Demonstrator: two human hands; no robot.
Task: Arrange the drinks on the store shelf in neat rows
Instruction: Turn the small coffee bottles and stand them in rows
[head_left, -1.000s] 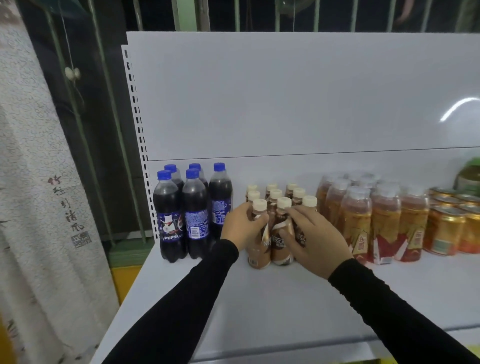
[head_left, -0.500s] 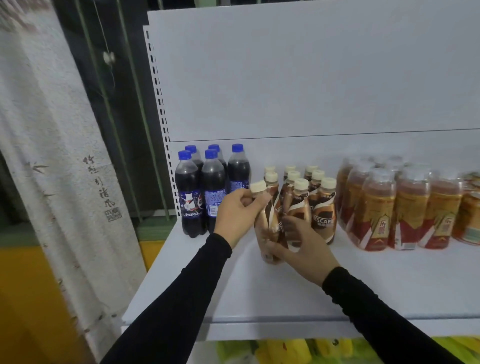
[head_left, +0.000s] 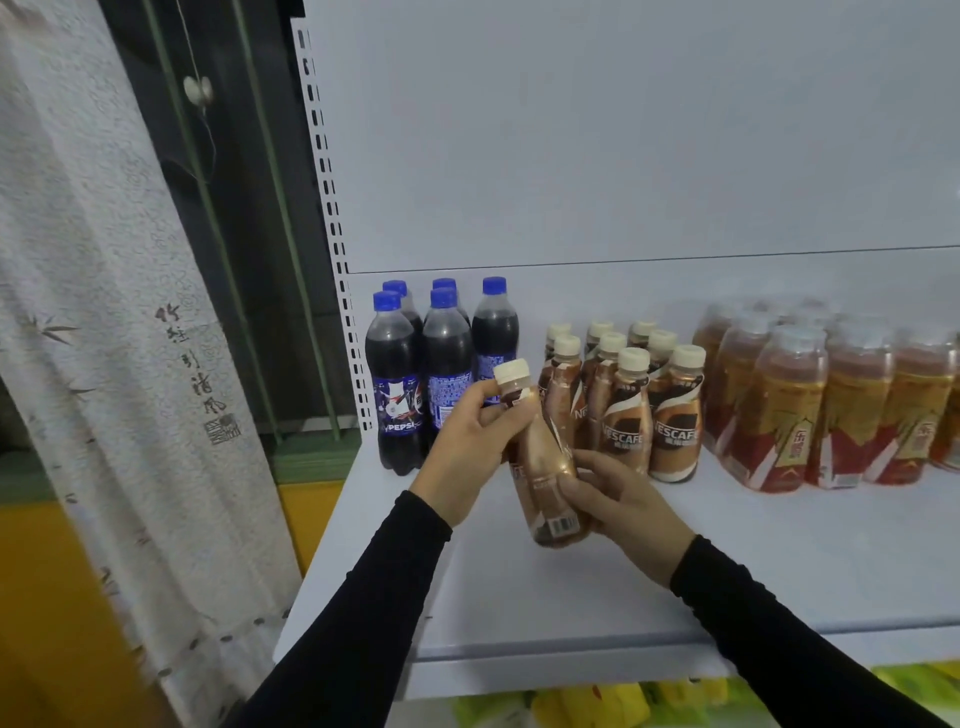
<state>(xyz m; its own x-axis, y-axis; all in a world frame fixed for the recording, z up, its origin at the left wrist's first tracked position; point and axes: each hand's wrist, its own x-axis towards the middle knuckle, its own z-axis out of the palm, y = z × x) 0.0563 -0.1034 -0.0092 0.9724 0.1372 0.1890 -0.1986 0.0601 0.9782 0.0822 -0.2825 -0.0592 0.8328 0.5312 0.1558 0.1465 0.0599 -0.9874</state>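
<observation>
Coffee bottle (head_left: 543, 467) lifted off shelf (head_left: 519, 597), tilted, cap toward 11 o'clock. Left hand (head_left: 467, 447) grips neck; right hand (head_left: 618, 499) grips base. Likely light, rigid, slick sleeve; hold mid-body, set upright beside coffee rows (head_left: 623, 395).

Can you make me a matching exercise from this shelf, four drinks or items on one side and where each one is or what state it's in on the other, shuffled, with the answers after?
Column one:
1. Pepsi bottles
2. tilted coffee bottle
3. Nescafe bottles
4. orange tea bottles

Column two:
A. held off the shelf by both hands
B. standing at the right end of the shelf
C. standing at the left end, blue caps
D. standing in rows mid-shelf, cream caps

Pairs: 1-C, 2-A, 3-D, 4-B. The left hand grips the neck, the right hand the base.
</observation>
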